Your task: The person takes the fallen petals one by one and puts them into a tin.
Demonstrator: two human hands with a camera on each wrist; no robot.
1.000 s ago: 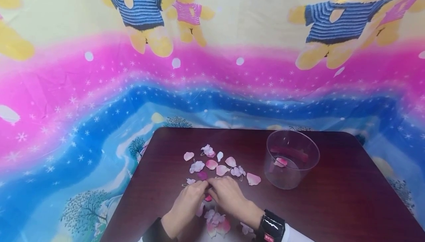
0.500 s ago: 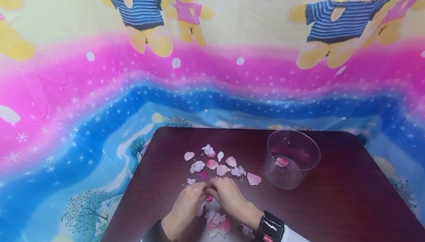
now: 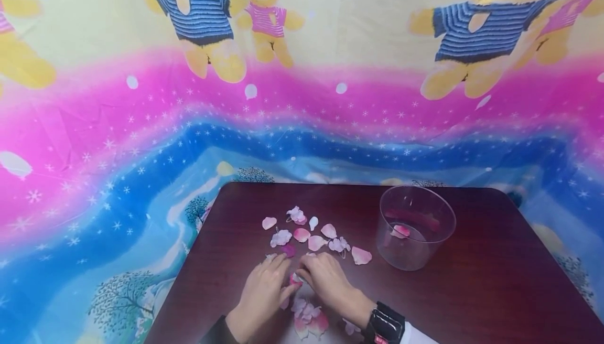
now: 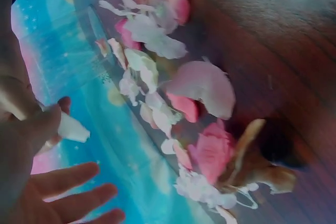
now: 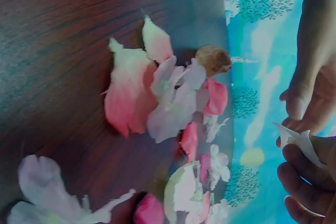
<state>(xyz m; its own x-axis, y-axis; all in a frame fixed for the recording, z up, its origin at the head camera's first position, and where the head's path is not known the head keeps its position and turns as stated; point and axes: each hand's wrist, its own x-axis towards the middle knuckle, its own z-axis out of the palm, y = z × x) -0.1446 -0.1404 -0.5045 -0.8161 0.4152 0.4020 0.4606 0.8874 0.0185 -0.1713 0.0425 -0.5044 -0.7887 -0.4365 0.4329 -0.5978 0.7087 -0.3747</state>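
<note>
Head view: the left hand has drawn apart from the right hand, where a moment ago they met at the fingertips, and its fingers now reach out loosely, while the right pinches a small, folded white piece above the counter. Thin, curved petals and ruffled pale blossoms lie scattered around them on dark, glossy wood grain, near a round, see-through tub holding a pink petal.

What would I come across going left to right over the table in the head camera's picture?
The left hand, the right hand, a lone pink petal, then the clear round tub.
</note>
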